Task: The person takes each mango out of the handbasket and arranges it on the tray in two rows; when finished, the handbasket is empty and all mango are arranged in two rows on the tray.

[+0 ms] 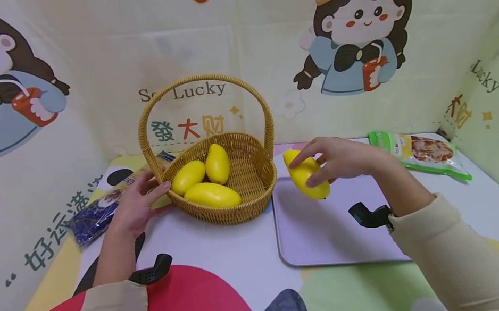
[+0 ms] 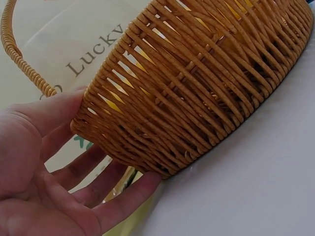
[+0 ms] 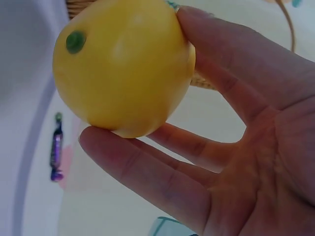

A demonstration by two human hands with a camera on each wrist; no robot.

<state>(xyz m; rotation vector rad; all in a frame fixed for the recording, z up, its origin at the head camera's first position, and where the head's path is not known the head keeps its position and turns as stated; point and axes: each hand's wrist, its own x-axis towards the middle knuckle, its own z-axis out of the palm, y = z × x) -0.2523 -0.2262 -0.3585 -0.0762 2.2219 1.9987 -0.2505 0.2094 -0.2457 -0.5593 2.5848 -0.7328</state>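
Note:
A wicker basket (image 1: 256, 197) with a tall arched handle holds three yellow mangoes, among them one lying across the front (image 1: 212, 195). My left hand (image 1: 133, 205) holds the basket's left end. In the left wrist view the thumb lies at the rim, and the fingers (image 2: 130, 201) reach along the outer wall toward the base. Over the lavender tray (image 1: 338, 233), my right hand (image 1: 344, 157) grips another yellow mango (image 1: 303, 177) between thumb and fingers. That mango (image 3: 123, 69) shows a green stem dot in the right wrist view.
A green-edged food packet (image 1: 428, 153) lies behind the tray on the right. Left of the basket is a dark purple packet (image 1: 94, 216), partly behind my left arm. A small purple wrapped item (image 3: 57, 147) lies beside the tray. Printed cloth covers table and walls.

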